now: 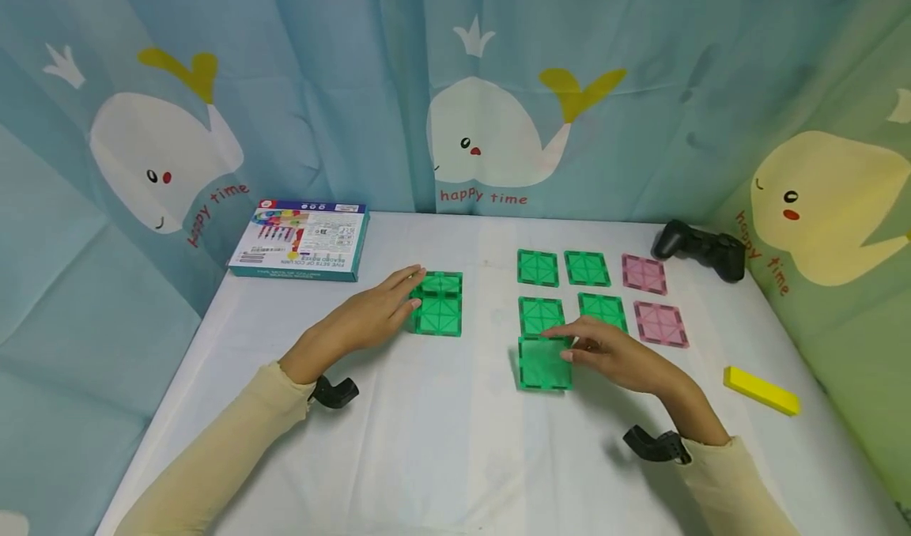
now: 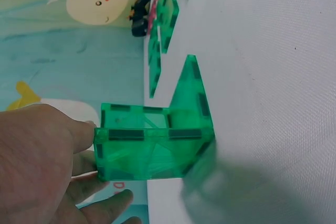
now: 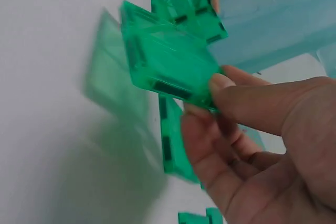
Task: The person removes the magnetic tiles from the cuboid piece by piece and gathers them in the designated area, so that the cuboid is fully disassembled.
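Note:
My left hand [image 1: 370, 312] holds the edge of a small upright structure of green magnetic tiles [image 1: 439, 315]; its thumb and fingers [image 2: 107, 211] are at the top of the standing tiles [image 2: 152, 150]. One tile [image 2: 191, 90] of the structure lies flat on the table. To the right, my right hand [image 1: 614, 354] pinches another green magnetic tile [image 1: 545, 366] between thumb and fingers by one edge. That tile [image 3: 168, 61] is tilted above the table and casts a shadow. Behind it several green tiles [image 1: 537, 268] lie flat in rows, beside two pink tiles [image 1: 644, 273].
A boxed set [image 1: 299, 242] lies at the back left of the white table [image 1: 398, 457]. At the back right is a black game controller [image 1: 699, 250], with a yellow block [image 1: 761, 390] nearer me. A whale-print curtain [image 1: 384, 85] hangs behind the table.

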Action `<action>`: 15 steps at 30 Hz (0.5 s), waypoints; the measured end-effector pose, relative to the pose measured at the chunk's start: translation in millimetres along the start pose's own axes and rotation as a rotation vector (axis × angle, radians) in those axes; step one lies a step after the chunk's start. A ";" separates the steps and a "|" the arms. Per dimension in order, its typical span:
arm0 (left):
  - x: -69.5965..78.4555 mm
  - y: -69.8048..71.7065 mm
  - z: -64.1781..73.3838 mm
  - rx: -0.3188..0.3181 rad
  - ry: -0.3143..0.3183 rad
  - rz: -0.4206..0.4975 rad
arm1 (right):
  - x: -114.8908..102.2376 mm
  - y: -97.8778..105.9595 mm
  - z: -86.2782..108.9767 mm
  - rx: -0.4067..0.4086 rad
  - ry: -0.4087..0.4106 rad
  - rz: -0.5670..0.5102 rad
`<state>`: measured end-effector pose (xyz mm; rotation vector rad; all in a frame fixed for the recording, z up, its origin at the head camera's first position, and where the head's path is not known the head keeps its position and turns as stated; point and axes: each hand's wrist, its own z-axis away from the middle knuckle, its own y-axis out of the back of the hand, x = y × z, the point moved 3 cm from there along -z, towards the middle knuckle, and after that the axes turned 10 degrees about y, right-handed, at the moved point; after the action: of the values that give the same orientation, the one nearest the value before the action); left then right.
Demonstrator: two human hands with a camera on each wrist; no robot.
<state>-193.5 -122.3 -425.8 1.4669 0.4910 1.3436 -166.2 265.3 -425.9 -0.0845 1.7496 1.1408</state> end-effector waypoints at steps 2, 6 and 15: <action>-0.5 0.1 -0.4 0.001 -0.002 0.000 | 2.3 0.4 3.7 -0.019 -0.032 -0.026; -1.5 0.0 -0.9 -0.004 0.002 0.004 | 5.8 -1.3 7.0 -0.024 -0.058 -0.023; -1.2 0.1 -0.8 -0.009 0.000 0.002 | 9.3 -16.8 5.2 0.024 -0.133 0.143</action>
<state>-194.6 -122.9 -426.4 1.4605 0.4830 1.3454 -158.3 263.7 -444.1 0.1308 1.6719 1.1999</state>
